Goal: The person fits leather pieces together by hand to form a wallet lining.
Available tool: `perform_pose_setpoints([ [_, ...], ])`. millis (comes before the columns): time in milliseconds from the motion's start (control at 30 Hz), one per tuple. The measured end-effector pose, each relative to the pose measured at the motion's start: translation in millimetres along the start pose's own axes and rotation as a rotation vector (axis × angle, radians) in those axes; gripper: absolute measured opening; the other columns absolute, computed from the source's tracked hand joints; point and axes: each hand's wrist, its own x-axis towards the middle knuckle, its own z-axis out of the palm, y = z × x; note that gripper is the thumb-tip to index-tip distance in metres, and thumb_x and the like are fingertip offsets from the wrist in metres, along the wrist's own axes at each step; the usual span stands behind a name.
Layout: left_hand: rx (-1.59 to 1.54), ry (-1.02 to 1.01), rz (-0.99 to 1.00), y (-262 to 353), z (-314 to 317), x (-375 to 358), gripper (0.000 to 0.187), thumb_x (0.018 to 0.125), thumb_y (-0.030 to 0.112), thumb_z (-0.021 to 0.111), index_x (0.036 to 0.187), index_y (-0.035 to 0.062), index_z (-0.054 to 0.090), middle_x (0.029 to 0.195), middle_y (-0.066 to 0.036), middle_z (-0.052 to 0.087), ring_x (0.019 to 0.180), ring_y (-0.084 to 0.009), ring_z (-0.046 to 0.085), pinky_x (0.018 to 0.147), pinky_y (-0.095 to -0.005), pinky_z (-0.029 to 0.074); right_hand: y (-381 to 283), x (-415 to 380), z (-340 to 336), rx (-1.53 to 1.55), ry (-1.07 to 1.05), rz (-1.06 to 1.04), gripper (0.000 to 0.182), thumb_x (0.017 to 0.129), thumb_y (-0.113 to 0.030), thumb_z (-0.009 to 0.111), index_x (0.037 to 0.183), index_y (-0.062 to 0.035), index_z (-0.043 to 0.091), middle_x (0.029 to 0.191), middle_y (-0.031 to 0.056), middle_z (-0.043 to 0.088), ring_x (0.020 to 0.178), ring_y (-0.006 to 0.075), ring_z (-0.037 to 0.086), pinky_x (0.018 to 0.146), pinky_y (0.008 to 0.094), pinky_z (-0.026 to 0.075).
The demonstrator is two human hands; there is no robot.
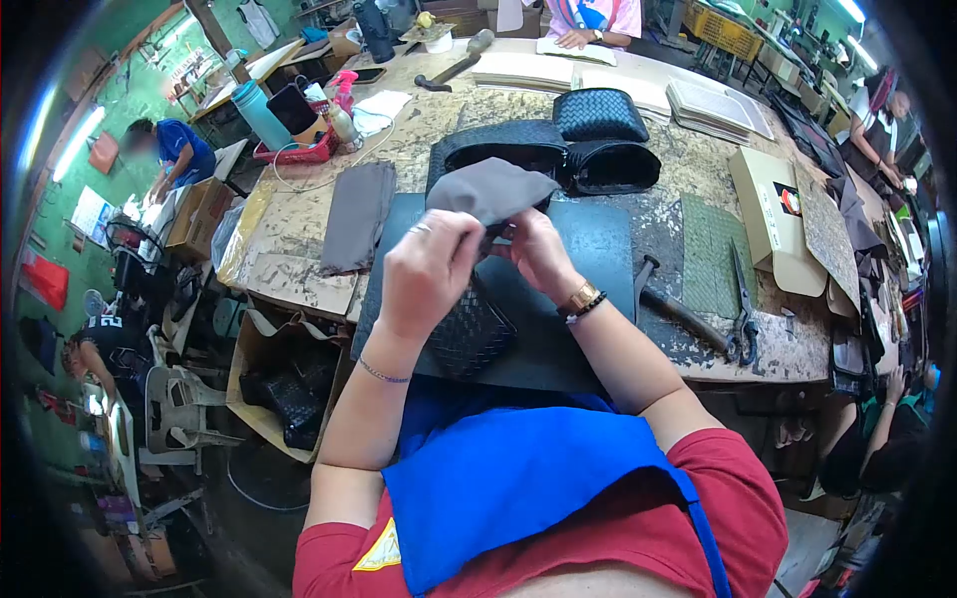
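A grey cloth lining (pixel 488 189) is bunched up between my two hands, at the top of a black woven leather piece (pixel 469 334) that looks like a bag. My left hand (pixel 427 261) pinches the lining's near left edge, fingers closed. On the right side, my right hand (pixel 538 254) grips the same edge with bent fingers; its fingertips are partly hidden. The woven piece hangs below my hands, over a dark board (pixel 593 239). Just beyond the lining stand black woven pouches (pixel 600 115), some with their mouths facing me.
Right of the board lie a hammer (pixel 683 317), scissors (pixel 743 304) and a green mat (pixel 710 239). A folded grey cloth (pixel 357 214) lies to the left. Farther back are a red tray (pixel 299 148), another hammer (pixel 461 62) and paper stacks (pixel 708 105). Several people work nearby.
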Motion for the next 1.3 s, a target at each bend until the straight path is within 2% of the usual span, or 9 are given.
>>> perform_pose_setpoints([
  [133,-0.085,-0.101,-0.034,5.8,-5.2,-13.8,0.028,0.091,0.022,0.07,0.109,0.0054,0.059,0.088,-0.008,0.066,0.069,-0.0225,0.066,0.062,-0.031,0.052,-22.1,-11.7,3.5,0.412,-0.243,-0.194,0.086,0.094,-0.076,0.017,0.131,-0.0089,0.057,0.13,0.0109,0.061,0.121,0.0271,0.056,0.097,0.0509,0.046],
  [267,0.463,-0.35,-0.451,-27.3,20.4,-28.7,0.073,0.084,0.064,0.063,0.126,0.0061,0.052,0.09,-0.013,0.067,0.084,-0.0327,0.07,0.072,-0.0414,0.056,-66.9,-3.2,-6.0,-0.337,0.115,-0.479,0.039,0.099,-0.038,0.061,0.117,-0.0038,0.065,0.112,0.0047,0.069,0.099,0.0126,0.064,0.083,0.0312,0.052],
  [333,0.41,-0.59,-0.589,-26.9,19.0,-26.1,0.072,0.082,0.053,0.065,0.131,0.0035,0.048,0.093,-0.022,0.068,0.095,-0.04,0.068,0.081,-0.0467,0.055,-89.3,-1.3,2.0,-0.405,0.036,-0.611,0.017,0.093,-0.011,0.069,0.107,-0.0011,0.068,0.099,0.0017,0.071,0.085,0.006,0.063,0.074,0.0205,0.05],
  [533,0.154,-0.527,-0.747,-43.3,-16.2,-21.5,0.053,0.08,0.02,0.06,0.128,0.0019,0.047,0.091,-0.023,0.069,0.086,-0.0423,0.068,0.077,-0.0495,0.054,-155.5,-20.9,39.3,-0.941,0.126,-0.73,0.022,0.098,-0.014,0.06,0.113,0.0018,0.064,0.099,0.0047,0.071,0.088,0.0077,0.061,0.076,0.0262,0.051],
  [700,-0.323,-0.014,-0.796,-47.5,-25.0,-45.7,0.036,0.08,0.001,0.059,0.114,0.0024,0.045,0.067,-0.002,0.047,0.057,-0.0078,0.045,0.055,-0.0244,0.042,-159.7,-17.7,74.3,-0.796,-0.038,-0.809,0.025,0.098,-0.014,0.06,0.118,0.0015,0.062,0.103,0.0047,0.07,0.093,0.0084,0.061,0.081,0.0262,0.051],
  [1000,-0.617,0.13,-0.886,-49.9,-14.4,-91.5,0.032,0.086,-0.003,0.057,0.113,0.0045,0.041,0.083,-0.001,0.048,0.068,-0.0051,0.047,0.057,-0.0188,0.042,-99.5,1.1,106.2,-0.622,-0.21,-0.508,0.028,0.097,-0.006,0.056,0.123,0.0005,0.06,0.106,0.0043,0.069,0.094,0.0081,0.06,0.084,0.027,0.052],
  [1133,-0.644,0.145,-0.914,-42.3,-19.5,-92.6,0.033,0.087,-0.001,0.059,0.114,0.0042,0.041,0.084,-0.002,0.049,0.073,-0.0063,0.049,0.062,-0.0201,0.044,-58.7,10.2,92.4,-0.817,-0.225,-0.499,0.025,0.093,-0.01,0.056,0.114,0.002,0.063,0.081,0.0113,0.069,0.074,0.0068,0.058,0.068,0.0313,0.051],
  [1200,-0.604,0.141,-0.879,-45.1,-18.0,-95.7,0.034,0.087,-0.001,0.059,0.114,0.0041,0.04,0.085,-0.002,0.05,0.074,-0.0069,0.049,0.063,-0.0211,0.045,-48.6,-0.3,94.7,-1.153,-0.169,-0.554,0.018,0.092,-0.013,0.057,0.092,0.0046,0.06,0.077,0.0266,0.064,0.072,0.0382,0.067,0.067,0.0425,0.052],
  [1300,-0.54,0.128,-0.818,-49.2,-15.6,-100.9,0.034,0.086,-0.001,0.06,0.114,0.0043,0.041,0.089,-0.003,0.052,0.075,-0.0077,0.051,0.063,-0.0223,0.045,-34.1,0.1,93.8,-1.472,-0.314,-0.579,0.014,0.086,-0.009,0.055,0.081,0.0033,0.058,0.075,0.0266,0.064,0.077,0.0442,0.066,0.069,0.0493,0.054],
])
